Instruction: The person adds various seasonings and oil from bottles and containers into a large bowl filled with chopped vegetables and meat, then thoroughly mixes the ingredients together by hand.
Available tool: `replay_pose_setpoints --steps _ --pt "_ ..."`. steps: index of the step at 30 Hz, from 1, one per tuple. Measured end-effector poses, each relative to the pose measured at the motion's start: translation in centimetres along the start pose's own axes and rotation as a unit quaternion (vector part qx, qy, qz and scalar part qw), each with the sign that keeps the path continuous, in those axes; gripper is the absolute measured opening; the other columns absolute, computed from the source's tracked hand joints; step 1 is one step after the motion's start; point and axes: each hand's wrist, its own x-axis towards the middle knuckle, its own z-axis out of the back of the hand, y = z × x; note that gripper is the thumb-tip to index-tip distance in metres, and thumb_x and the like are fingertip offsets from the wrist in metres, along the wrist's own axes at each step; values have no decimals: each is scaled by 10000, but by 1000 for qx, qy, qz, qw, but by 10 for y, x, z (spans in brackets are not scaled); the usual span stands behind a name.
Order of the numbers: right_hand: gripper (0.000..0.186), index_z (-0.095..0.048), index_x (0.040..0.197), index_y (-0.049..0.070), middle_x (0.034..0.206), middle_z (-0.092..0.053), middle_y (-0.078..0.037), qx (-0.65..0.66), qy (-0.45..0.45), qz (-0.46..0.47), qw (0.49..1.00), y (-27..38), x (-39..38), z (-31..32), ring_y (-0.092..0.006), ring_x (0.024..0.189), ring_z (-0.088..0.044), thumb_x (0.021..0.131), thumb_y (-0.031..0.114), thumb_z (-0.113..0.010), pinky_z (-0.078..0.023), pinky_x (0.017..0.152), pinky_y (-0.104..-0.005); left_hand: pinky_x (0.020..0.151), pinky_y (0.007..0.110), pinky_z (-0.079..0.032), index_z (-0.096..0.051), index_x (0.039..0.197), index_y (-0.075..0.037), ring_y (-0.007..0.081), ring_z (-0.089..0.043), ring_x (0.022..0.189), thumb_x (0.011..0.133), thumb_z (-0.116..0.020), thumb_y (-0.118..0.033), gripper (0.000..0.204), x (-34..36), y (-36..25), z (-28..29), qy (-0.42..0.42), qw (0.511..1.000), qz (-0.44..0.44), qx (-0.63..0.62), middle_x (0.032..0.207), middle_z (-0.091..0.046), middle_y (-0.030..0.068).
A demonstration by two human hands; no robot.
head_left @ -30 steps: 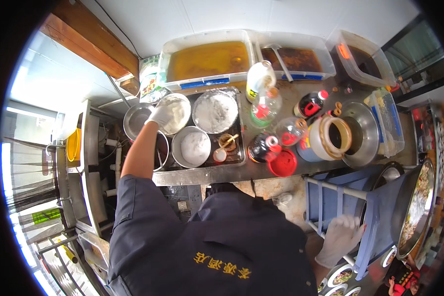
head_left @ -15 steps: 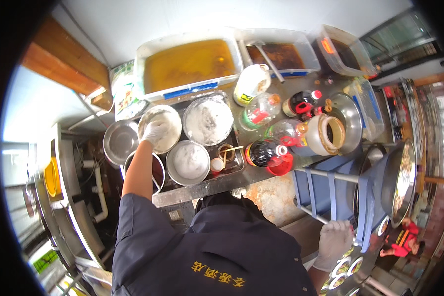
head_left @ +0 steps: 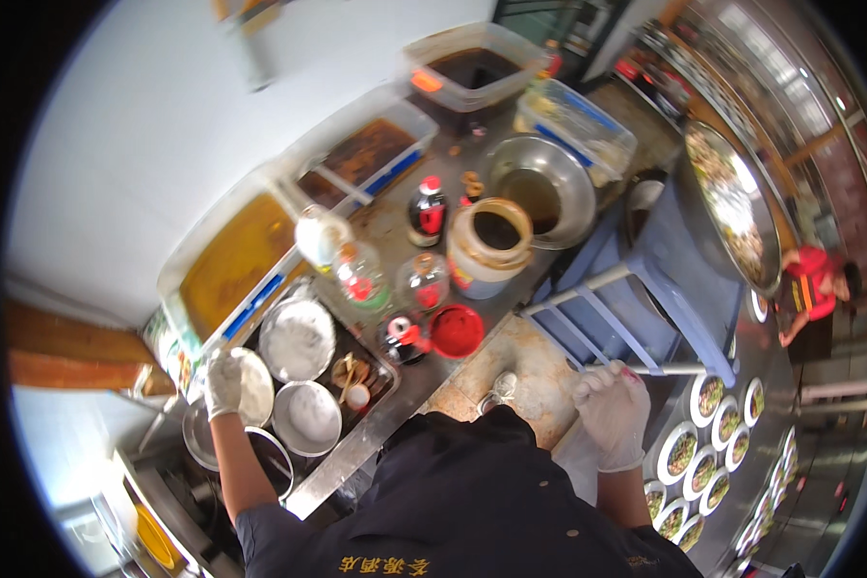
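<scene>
My gloved left hand [head_left: 223, 382] is at the left rim of a metal bowl of pale powder [head_left: 252, 387]; its fingers are blurred. Close by are a bowl of white powder [head_left: 299, 339], a smaller pot of white powder [head_left: 307, 418] and an empty-looking metal bowl [head_left: 199, 433]. My gloved right hand [head_left: 612, 414] is raised at the right, beside a blue-grey rack [head_left: 597, 328]. Its fingers are curled together, with a small reddish spot near the tips. Whatever it holds, if anything, is hidden.
Tubs of yellow liquid [head_left: 241, 255] and dark liquid [head_left: 366, 154] line the wall. Bottles [head_left: 428, 207], a wide jar [head_left: 489, 246], a red bowl [head_left: 456, 330] and a steel basin [head_left: 573, 183] crowd the counter. Plated dishes [head_left: 679, 453] and a person in red [head_left: 809, 289] are right.
The view has turned to the right, bringing more plated dishes into sight. My left hand has moved from inside the powder bowl to its left rim. My right hand stays raised and curled.
</scene>
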Motion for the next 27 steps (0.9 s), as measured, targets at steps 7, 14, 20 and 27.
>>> replay_pose_setpoints --steps 7,14,20,27 --pt "135 -588 923 21 817 -533 -59 127 21 10 992 90 32 59 -189 809 -496 889 150 -567 -453 803 -350 689 208 -519 -610 988 -5 102 -586 747 950 -582 -78 87 1 -25 -323 145 989 -8 -22 871 -614 35" --pt "122 -564 876 29 787 -490 -47 153 21 126 980 233 29 89 -187 782 -458 863 144 -604 -436 786 -335 817 266 -499 -544 1157 52 176 -584 926 933 -584 -32 243 -98 43 -757 487 872 -18 -56 1099 -607 134" --pt "157 -563 889 17 793 -515 -76 179 17 260 949 317 14 136 -219 769 -494 877 171 -592 -440 748 -370 732 260 -512 -605 1155 -15 129 -622 859 938 -563 -126 247 -217 226 -1036 605 653 -401 217 1035 -668 97" --pt "189 -569 954 10 833 -473 -72 196 1 403 894 343 -12 191 -204 824 -468 886 186 -572 -468 834 -410 672 240 -461 -598 884 -27 83 -550 711 835 -694 -40 108 -269 333 -1157 636 570 -387 347 779 -611 -12"
